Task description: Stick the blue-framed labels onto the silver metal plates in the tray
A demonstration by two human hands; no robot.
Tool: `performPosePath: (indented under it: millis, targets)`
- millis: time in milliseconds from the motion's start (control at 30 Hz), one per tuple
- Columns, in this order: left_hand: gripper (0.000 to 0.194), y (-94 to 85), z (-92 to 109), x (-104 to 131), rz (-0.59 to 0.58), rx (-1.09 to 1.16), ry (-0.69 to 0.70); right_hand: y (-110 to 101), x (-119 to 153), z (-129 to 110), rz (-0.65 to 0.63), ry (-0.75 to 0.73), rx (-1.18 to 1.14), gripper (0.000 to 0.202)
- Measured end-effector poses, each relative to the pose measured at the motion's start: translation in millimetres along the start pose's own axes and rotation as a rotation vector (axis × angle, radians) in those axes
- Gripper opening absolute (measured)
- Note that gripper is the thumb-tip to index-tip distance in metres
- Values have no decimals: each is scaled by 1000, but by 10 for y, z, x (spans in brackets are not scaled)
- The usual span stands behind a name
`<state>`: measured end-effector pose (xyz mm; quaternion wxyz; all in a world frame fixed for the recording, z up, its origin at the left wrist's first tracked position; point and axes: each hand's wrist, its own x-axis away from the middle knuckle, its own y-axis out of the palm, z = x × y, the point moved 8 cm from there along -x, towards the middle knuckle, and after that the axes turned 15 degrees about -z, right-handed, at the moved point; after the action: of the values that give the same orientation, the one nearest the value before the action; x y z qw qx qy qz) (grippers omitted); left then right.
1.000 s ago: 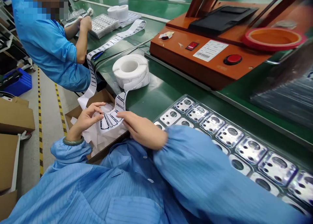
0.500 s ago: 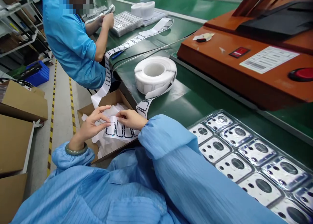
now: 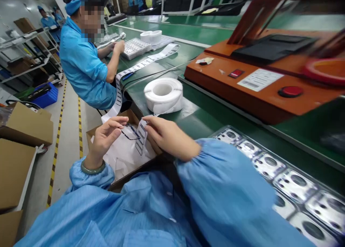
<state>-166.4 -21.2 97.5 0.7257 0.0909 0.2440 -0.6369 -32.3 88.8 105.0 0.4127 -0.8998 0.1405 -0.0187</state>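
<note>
Between thumb and forefinger, my left hand [image 3: 107,137] pinches a thin black adhesive frame [image 3: 131,133], which hangs off the white backing. My right hand [image 3: 168,134] is closed on the white backing strip [image 3: 141,136] with more black frames on it. Both hands are over a cardboard box [image 3: 132,116] that holds crumpled white liner paper [image 3: 129,162]. Just behind my right hand, a large white roll [image 3: 163,96] of the strip lies on the green table [image 3: 205,121].
An orange machine [image 3: 215,74] with a red button fills the right side. A tray of silver plates [image 3: 269,161] lies at the lower right. Another person [image 3: 83,67] in blue sits at the far left of the table, hands near more plates.
A black frame now hangs from my left hand, partly off the strip. My right hand has moved right and lifted the strip to a steeper angle. The view has tilted up.
</note>
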Motion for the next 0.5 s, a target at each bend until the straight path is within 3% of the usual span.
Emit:
performPosePath:
  millis: [100,167,267,367,500]
  targets:
    - [9,325,-166,-165,-9,200,-3,-438,711,7,141,136,36,26]
    - [9,639,-247,-273,-79,306,-23,-543,1179,82,210,261,-13,25]
    - [9,1175,-282,-403,-252,387,-59,-464,1719,193,291,391,-136,27]
    - [10,1654,-263,-476,-413,416,-95,-314,2041,264,350,444,-193,28]
    - [8,2080,-263,-504,-534,431,-135,-190,2313,366,426,488,-258,27]
